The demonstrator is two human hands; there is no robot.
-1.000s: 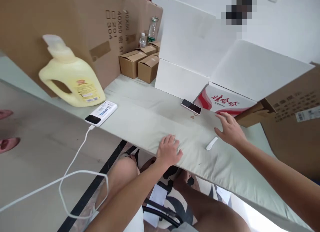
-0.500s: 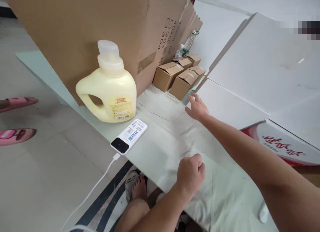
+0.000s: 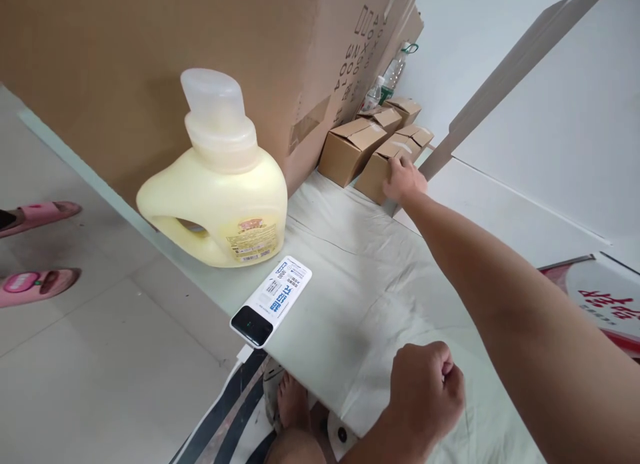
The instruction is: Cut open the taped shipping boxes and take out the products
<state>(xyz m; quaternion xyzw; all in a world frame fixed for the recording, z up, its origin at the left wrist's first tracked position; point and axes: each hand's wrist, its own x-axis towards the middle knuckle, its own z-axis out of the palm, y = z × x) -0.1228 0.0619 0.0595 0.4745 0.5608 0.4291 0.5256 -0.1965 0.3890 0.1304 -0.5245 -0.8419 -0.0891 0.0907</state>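
Observation:
My right hand (image 3: pixel 406 179) reaches to the far end of the table and has its fingers bent over the near edge of a small brown cardboard box (image 3: pixel 373 179). Part of the box's end is behind the fingers. My left hand (image 3: pixel 427 387) is a closed fist over the near part of the cloth-covered table (image 3: pixel 345 284), with nothing showing in it. Beside the gripped box sits a second small carton (image 3: pixel 350 144), and more small cartons (image 3: pixel 405 109) are behind.
A pale yellow detergent jug (image 3: pixel 220 191) stands at the left table edge by a large cardboard box (image 3: pixel 240 31). In front lies a white power bank (image 3: pixel 273 301) with a cable. Clear plastic bottles (image 3: pixel 395 71) stand behind the cartons. Another person's pink slippers (image 3: pixel 43 281) show on the floor.
My right hand has moved forward from beside the small box onto its near edge, its fingers closing there. My left fist stays closed; the view has shifted somewhat.

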